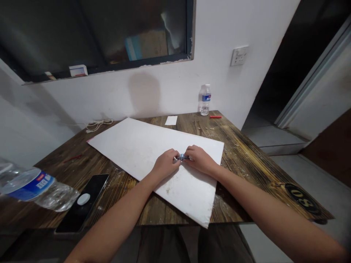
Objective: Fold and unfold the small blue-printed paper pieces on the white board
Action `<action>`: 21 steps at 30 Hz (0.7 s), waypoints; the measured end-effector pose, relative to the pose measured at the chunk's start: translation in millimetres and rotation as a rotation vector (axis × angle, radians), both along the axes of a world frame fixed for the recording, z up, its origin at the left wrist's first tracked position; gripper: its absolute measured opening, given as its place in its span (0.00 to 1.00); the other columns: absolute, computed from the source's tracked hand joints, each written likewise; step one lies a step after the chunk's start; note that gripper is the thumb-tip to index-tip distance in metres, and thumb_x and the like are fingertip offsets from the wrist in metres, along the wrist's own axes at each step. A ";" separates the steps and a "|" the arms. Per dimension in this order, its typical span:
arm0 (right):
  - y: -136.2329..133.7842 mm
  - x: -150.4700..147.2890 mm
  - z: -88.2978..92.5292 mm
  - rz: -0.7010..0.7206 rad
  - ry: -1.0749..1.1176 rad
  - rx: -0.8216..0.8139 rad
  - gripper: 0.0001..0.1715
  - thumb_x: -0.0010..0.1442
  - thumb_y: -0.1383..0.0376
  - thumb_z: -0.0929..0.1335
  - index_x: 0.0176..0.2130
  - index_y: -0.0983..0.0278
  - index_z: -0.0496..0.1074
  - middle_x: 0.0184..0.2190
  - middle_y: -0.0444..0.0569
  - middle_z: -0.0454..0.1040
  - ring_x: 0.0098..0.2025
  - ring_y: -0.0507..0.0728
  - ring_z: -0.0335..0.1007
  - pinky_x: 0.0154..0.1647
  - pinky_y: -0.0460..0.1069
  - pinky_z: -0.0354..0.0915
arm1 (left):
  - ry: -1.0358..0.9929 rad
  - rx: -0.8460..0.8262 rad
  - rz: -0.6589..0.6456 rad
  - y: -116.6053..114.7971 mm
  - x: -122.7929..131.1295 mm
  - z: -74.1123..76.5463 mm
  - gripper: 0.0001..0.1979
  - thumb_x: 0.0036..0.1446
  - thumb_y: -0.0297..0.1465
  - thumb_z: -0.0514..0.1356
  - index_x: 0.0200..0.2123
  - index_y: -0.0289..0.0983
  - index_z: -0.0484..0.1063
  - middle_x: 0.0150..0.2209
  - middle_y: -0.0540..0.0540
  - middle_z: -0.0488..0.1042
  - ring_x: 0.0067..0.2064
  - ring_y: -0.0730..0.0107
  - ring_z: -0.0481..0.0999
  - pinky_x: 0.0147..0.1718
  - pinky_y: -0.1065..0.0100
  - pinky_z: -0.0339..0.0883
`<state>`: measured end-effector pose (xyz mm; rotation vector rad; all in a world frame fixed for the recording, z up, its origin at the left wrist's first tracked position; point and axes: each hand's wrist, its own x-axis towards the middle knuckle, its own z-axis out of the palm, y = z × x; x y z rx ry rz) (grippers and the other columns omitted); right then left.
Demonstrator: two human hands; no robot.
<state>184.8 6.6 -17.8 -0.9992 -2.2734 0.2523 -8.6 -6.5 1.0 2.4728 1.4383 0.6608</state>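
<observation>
Looks like a plain lived-in room, home or small eatery, can't tell which: white wall (175, 86) with socket (239, 56), dark window (93, 33) with chipped edging, doorway (287, 69), wooden surface (246, 160) bearing a numbered badge (302, 199), plus everyday phone (74, 216), cable (95, 125) and drink bottle (206, 100).

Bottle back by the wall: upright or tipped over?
Upright: the bottle stands on its base on the table, white cap at the top.

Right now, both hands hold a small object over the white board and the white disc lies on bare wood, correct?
Almost: the head view shows the white disc on the black phone. The left hand and right hand hold the small object.
</observation>
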 end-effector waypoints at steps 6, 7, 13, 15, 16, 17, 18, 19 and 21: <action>1.3 0.2 -1.2 0.011 0.050 0.049 0.02 0.57 0.67 0.72 0.32 0.63 0.74 0.32 0.49 0.73 0.37 0.57 0.64 0.37 0.50 0.58 | 0.052 -0.019 -0.022 0.6 -0.3 -1.1 0.02 0.52 0.27 0.57 0.29 0.39 0.69 0.32 0.48 0.71 0.36 0.66 0.70 0.34 0.67 0.61; 1.5 0.4 -1.6 0.010 0.045 0.039 0.02 0.57 0.67 0.72 0.32 0.63 0.74 0.32 0.49 0.73 0.37 0.57 0.64 0.38 0.50 0.58 | 0.045 -0.014 -0.021 0.4 -0.3 -1.4 0.02 0.52 0.27 0.57 0.30 0.39 0.70 0.32 0.48 0.71 0.36 0.66 0.70 0.34 0.67 0.62; 1.7 1.9 -3.3 0.014 -0.014 -0.079 0.03 0.57 0.66 0.72 0.32 0.63 0.74 0.32 0.48 0.72 0.37 0.56 0.64 0.37 0.49 0.58 | 0.021 0.002 -0.026 -1.5 0.6 -1.6 0.02 0.52 0.28 0.58 0.31 0.39 0.70 0.33 0.48 0.71 0.36 0.67 0.70 0.33 0.68 0.62; 1.7 2.1 -3.5 0.015 -0.007 -0.087 0.03 0.57 0.67 0.72 0.31 0.63 0.74 0.32 0.48 0.72 0.37 0.56 0.65 0.37 0.49 0.58 | 0.019 -0.005 -0.017 -1.8 1.0 -1.3 0.03 0.52 0.27 0.58 0.31 0.39 0.71 0.34 0.48 0.71 0.37 0.67 0.70 0.34 0.67 0.63; 1.8 2.2 -3.5 0.014 -0.003 -0.087 0.03 0.57 0.67 0.72 0.31 0.63 0.74 0.32 0.48 0.72 0.38 0.56 0.65 0.38 0.49 0.58 | 0.019 -0.007 -0.013 -1.9 1.1 -1.1 0.03 0.52 0.27 0.58 0.31 0.39 0.71 0.34 0.48 0.72 0.37 0.66 0.70 0.35 0.67 0.63; 1.8 2.1 -3.5 0.013 0.000 -0.087 0.03 0.57 0.66 0.72 0.31 0.63 0.74 0.32 0.47 0.72 0.38 0.56 0.65 0.38 0.49 0.58 | 0.019 -0.007 -0.012 -1.9 1.2 -1.0 0.03 0.52 0.27 0.58 0.31 0.39 0.71 0.34 0.47 0.72 0.37 0.66 0.71 0.35 0.67 0.63; 1.9 2.1 -3.5 0.012 0.002 -0.089 0.03 0.57 0.66 0.72 0.31 0.63 0.74 0.32 0.48 0.72 0.38 0.56 0.65 0.38 0.49 0.58 | 0.018 -0.006 -0.013 -1.9 1.2 -0.9 0.03 0.52 0.28 0.58 0.31 0.39 0.72 0.34 0.47 0.72 0.37 0.66 0.71 0.35 0.67 0.63; 1.9 2.0 -3.5 0.011 0.004 -0.092 0.03 0.57 0.66 0.72 0.31 0.63 0.74 0.32 0.48 0.72 0.38 0.56 0.65 0.37 0.49 0.58 | 0.016 -0.005 -0.014 -1.7 1.2 -0.9 0.03 0.52 0.27 0.58 0.31 0.39 0.72 0.34 0.47 0.72 0.37 0.66 0.71 0.35 0.67 0.64; 1.9 1.6 -3.3 0.007 0.007 -0.096 0.04 0.57 0.66 0.72 0.31 0.63 0.74 0.32 0.48 0.72 0.38 0.56 0.65 0.37 0.49 0.58 | 0.006 0.004 -0.019 -1.0 0.9 -1.3 0.03 0.52 0.27 0.58 0.31 0.39 0.72 0.34 0.48 0.72 0.37 0.66 0.71 0.35 0.67 0.64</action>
